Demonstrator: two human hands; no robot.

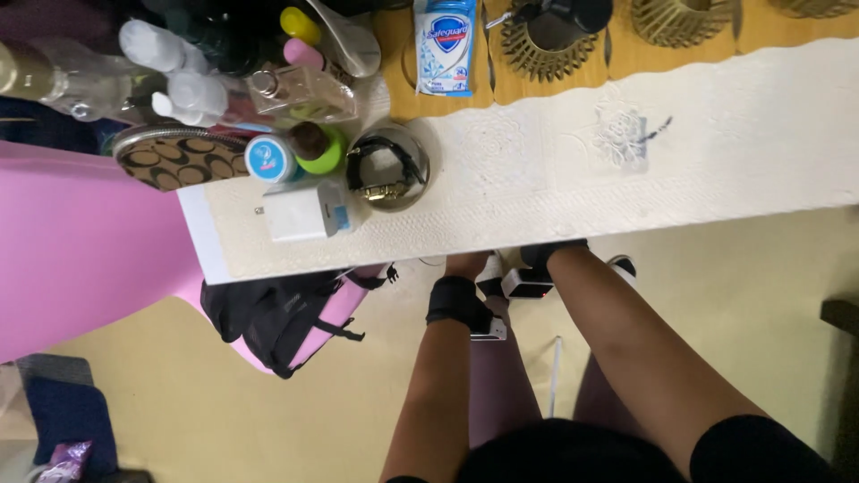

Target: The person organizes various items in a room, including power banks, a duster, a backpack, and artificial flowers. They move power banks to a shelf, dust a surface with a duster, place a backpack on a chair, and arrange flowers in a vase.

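Both hands reach under the edge of the white counter (626, 170). The left hand (467, 266) and right hand (553, 253) are mostly hidden there, so each grip cannot be told. Just above the left grip, on the counter, sits a round metal dish (388, 167) holding a watch.

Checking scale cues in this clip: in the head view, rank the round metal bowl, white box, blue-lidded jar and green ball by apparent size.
1. round metal bowl
2. white box
3. blue-lidded jar and green ball: too alike to rank.
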